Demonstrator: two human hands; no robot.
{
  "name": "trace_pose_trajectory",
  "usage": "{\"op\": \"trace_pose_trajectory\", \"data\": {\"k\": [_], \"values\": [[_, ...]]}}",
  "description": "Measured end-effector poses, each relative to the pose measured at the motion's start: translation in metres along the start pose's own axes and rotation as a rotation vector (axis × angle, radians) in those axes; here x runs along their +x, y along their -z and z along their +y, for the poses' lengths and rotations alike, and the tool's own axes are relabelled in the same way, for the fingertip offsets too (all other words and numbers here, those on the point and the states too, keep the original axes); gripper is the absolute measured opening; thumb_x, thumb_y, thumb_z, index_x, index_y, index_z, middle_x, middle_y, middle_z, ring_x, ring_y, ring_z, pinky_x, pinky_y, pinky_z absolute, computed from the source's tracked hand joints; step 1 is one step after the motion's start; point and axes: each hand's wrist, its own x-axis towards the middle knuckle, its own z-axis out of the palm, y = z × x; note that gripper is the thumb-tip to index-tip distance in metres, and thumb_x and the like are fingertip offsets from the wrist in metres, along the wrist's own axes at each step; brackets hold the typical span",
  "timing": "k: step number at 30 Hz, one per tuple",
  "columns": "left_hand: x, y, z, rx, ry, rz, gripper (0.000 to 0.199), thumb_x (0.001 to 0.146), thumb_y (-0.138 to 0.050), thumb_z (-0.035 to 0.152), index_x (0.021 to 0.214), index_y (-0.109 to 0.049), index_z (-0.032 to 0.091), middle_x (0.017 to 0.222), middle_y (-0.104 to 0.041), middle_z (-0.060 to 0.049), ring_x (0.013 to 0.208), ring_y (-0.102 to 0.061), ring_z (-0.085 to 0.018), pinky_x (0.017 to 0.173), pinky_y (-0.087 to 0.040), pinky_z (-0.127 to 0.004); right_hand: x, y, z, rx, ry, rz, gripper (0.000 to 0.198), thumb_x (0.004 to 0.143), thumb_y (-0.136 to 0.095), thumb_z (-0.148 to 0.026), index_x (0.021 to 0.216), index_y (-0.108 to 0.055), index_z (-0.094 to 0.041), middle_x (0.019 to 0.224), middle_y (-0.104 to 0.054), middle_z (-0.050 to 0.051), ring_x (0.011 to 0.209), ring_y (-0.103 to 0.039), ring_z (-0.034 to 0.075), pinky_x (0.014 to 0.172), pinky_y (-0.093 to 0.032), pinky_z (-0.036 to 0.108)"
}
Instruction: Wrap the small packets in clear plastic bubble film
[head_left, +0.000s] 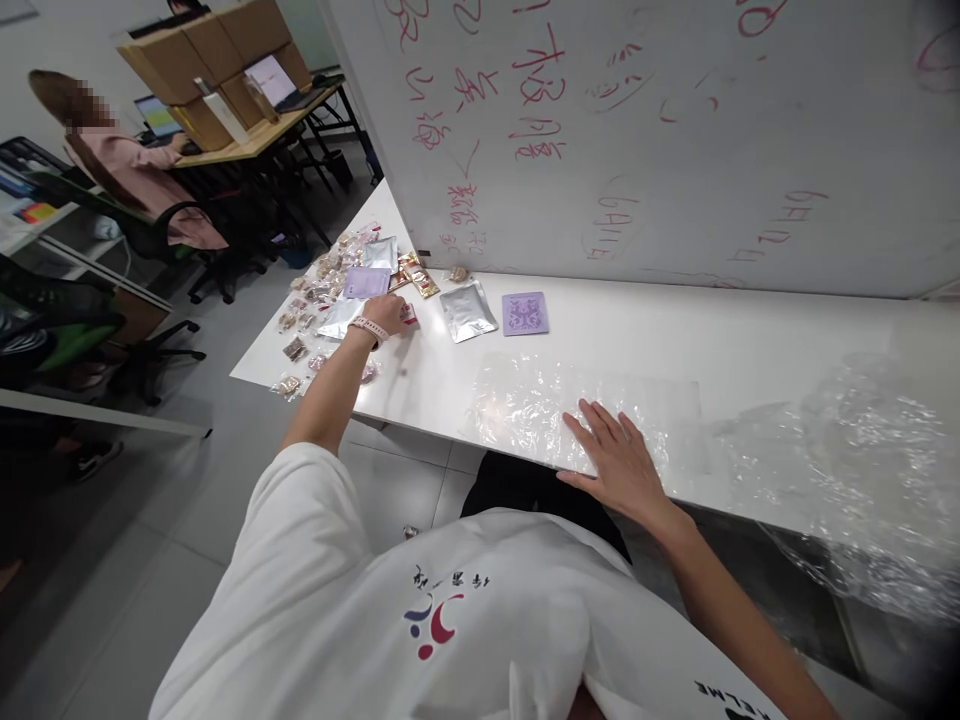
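Note:
My left hand (385, 314), with a pale band on its wrist, reaches to the pile at the left end of the table. Its fingers are closed on a small red-and-white packet (408, 314), mostly covered by the hand. Close by are a silver pouch (339, 318), a purple packet (367, 283) and many small wrapped pieces (295, 348). My right hand (616, 458) lies flat, fingers spread, on a clear plastic bag (525, 395) at the table's front edge. Beyond the bags, another silver pouch (469, 311) lies beside a purple patterned packet (525, 314).
Crumpled clear plastic bags (870, 480) are heaped at the table's right end, some hanging over the edge. A whiteboard (675, 150) with red writing stands along the back. At upper left, a person (124, 165) sits at a desk with cardboard boxes (217, 60).

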Motion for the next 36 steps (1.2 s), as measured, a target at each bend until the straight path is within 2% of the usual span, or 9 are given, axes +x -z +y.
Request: {"op": "trace_pose_trajectory", "data": {"k": [5,9,12,15,19,22,26,33,36], "values": [[-0.055,-0.017,0.095,-0.094,-0.335,0.031,0.019,0.069,-0.074,0.012,0.078,-0.058,0.019,0.085,-0.059,-0.008,0.095,-0.059,-0.028,0.085,-0.044,-0.039,0.013,0.001,0.011,0.028,0.07,-0.07,0.09,0.088,-0.048,-0.073,0.16,-0.021,-0.025,0.166,-0.018,0.011,0.153,-0.018,0.029,0.122,-0.016,0.053],[-0.118,-0.067,0.19,-0.049,-0.611,-0.192,0.013,0.077,-0.071,0.019,0.088,-0.064,0.019,0.094,-0.065,-0.012,0.088,-0.063,-0.026,0.071,-0.046,-0.037,0.015,0.004,0.013,0.06,0.075,-0.089,0.096,0.088,-0.047,-0.075,0.16,-0.019,-0.018,0.165,-0.019,0.014,0.152,-0.018,0.029,0.123,-0.016,0.051],[-0.148,-0.103,0.225,0.122,-0.684,-0.284,0.017,0.085,-0.068,0.031,0.095,-0.065,0.018,0.101,-0.066,-0.015,0.099,-0.063,-0.029,0.074,-0.049,-0.038,0.002,0.006,0.013,0.083,-0.009,-0.048,0.103,0.087,-0.048,-0.075,0.161,-0.011,-0.014,0.164,-0.021,0.016,0.152,-0.02,0.028,0.123,-0.021,0.048],[-0.165,-0.123,0.22,0.109,-0.693,-0.204,0.04,0.087,-0.068,0.035,0.121,-0.056,0.018,0.127,-0.061,-0.015,0.117,-0.058,-0.031,0.087,-0.053,-0.043,-0.021,0.009,0.011,0.085,-0.097,0.008,0.103,0.088,-0.052,-0.07,0.162,-0.004,-0.018,0.164,-0.023,0.016,0.151,-0.022,0.029,0.122,-0.023,0.049],[-0.191,-0.131,0.174,-0.056,-0.741,-0.02,0.085,0.075,-0.081,0.033,0.144,-0.034,0.019,0.157,-0.033,-0.02,0.144,-0.036,-0.036,0.11,-0.042,-0.054,-0.043,0.019,0.002,0.106,-0.15,0.049,0.099,0.09,-0.056,-0.062,0.162,0.001,-0.024,0.164,-0.023,0.014,0.151,-0.022,0.03,0.122,-0.022,0.052],[-0.211,-0.136,0.141,-0.058,-0.779,0.055,0.065,0.082,-0.074,0.023,0.138,-0.04,0.021,0.153,-0.042,-0.018,0.143,-0.039,-0.034,0.114,-0.037,-0.058,-0.039,0.025,-0.006,0.165,-0.136,0.054,0.095,0.091,-0.058,-0.057,0.162,0.0,-0.029,0.166,-0.014,0.011,0.152,-0.02,0.03,0.121,-0.023,0.053],[-0.223,-0.142,0.13,-0.055,-0.783,0.158,0.035,0.091,-0.058,0.013,0.125,-0.052,0.023,0.14,-0.057,-0.013,0.133,-0.052,-0.028,0.107,-0.047,-0.052,-0.017,0.022,-0.011,0.221,-0.048,0.033,0.099,0.089,-0.064,-0.053,0.162,0.0,-0.03,0.167,-0.013,0.011,0.152,-0.019,0.03,0.12,-0.024,0.054],[-0.211,-0.152,0.169,-0.145,-0.921,0.117,0.034,0.091,-0.061,0.017,0.124,-0.054,0.022,0.154,-0.043,-0.015,0.15,-0.029,-0.029,0.117,-0.038,-0.055,-0.011,0.019,-0.008,0.255,-0.005,-0.001,0.089,0.091,-0.064,-0.041,0.161,-0.009,-0.033,0.165,-0.021,0.009,0.151,-0.025,0.026,0.12,-0.027,0.052],[-0.206,-0.155,0.174,-0.272,-0.88,0.018,0.055,0.088,-0.069,0.036,0.135,-0.047,0.02,0.158,-0.032,-0.021,0.15,-0.029,-0.032,0.114,-0.042,-0.052,-0.014,0.027,-0.006,0.334,-0.026,-0.021,0.079,0.093,-0.059,-0.048,0.159,-0.019,-0.031,0.165,-0.022,0.009,0.151,-0.025,0.026,0.12,-0.026,0.053]]}}
